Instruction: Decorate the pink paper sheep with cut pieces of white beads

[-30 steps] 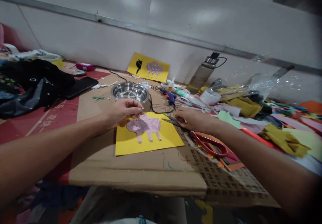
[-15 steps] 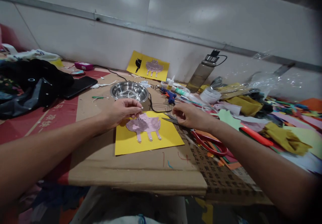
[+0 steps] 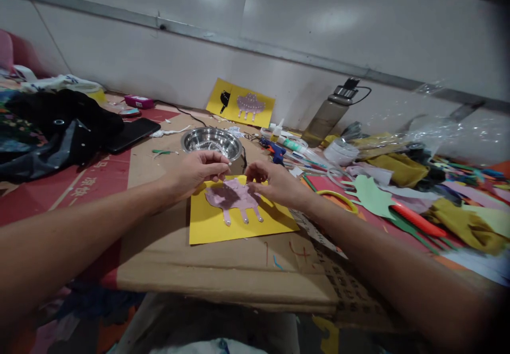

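A yellow sheet (image 3: 223, 226) lies on the cardboard (image 3: 223, 274) in front of me, with a pink cutout (image 3: 233, 196) that has three beaded legs stuck on it. My left hand (image 3: 197, 172) hovers over the cutout's top left edge, its thumb and fingers pinched together on something too small to name. My right hand (image 3: 273, 183) is at the cutout's top right edge, fingers curled into a pinch. The two sets of fingertips are a few centimetres apart, just in front of a steel bowl (image 3: 211, 140).
A similar yellow card (image 3: 241, 103) leans on the wall. A bottle (image 3: 329, 115), a blue glue gun (image 3: 275, 152) and glue tubes stand behind. Coloured felt and paper (image 3: 458, 216) pile up at right. A black bag (image 3: 51, 126) and a phone (image 3: 133, 134) lie left.
My right hand left the scissors at the sheet's right side and came left to the cutout's top edge, close to my left hand. The left hand stayed put.
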The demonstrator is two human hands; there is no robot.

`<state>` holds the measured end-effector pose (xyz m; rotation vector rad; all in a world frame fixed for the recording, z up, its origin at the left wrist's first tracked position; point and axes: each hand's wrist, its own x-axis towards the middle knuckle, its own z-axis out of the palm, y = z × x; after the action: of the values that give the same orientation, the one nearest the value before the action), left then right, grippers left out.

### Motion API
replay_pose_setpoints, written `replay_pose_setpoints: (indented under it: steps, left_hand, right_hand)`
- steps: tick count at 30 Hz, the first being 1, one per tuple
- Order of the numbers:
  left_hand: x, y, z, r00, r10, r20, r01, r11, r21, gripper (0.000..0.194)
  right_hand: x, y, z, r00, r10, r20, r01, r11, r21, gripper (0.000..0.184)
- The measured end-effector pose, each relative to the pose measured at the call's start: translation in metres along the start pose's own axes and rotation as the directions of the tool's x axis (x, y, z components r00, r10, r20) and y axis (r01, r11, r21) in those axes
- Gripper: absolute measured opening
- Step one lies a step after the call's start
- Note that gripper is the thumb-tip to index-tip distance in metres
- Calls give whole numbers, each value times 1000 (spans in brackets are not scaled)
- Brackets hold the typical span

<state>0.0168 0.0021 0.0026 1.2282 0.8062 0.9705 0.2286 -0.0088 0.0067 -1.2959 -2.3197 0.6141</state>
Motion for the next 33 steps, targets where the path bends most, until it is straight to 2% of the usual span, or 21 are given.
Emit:
replay_pose_setpoints:
  steps: [7,15,19,27,30,33]
  left_hand:
    - [-3,2,1,1000,3,-10,-3,1000,-18,6]
    - [-3,2,1,1000,17,14,-16,999,-37,5]
    - [-4,3,2,1000,18,13,-18,999,-43,5]
    - [-5,4,2,999,43,10,-42,995,-88,4]
    - [-6,6,2,999,37,-7,-37,996,-86,5]
    - [-6,7,2,999,33,-27,-35,995,-89,5]
  right_hand:
    - [8,-6,6,997,9,82,-8,1000,-16,10]
    - [20,-2,4,975,-157,159,176,978,-111,21]
    - [23,-8,3,976,-139,167,179,950,-255,23]
    - [28,-12,11,988,-78,133,125,908,-400,25]
    - [27,-9,10,990,-100,101,132,908,-398,18]
    - [25,-3,6,989,-116,93,139,946,-292,13]
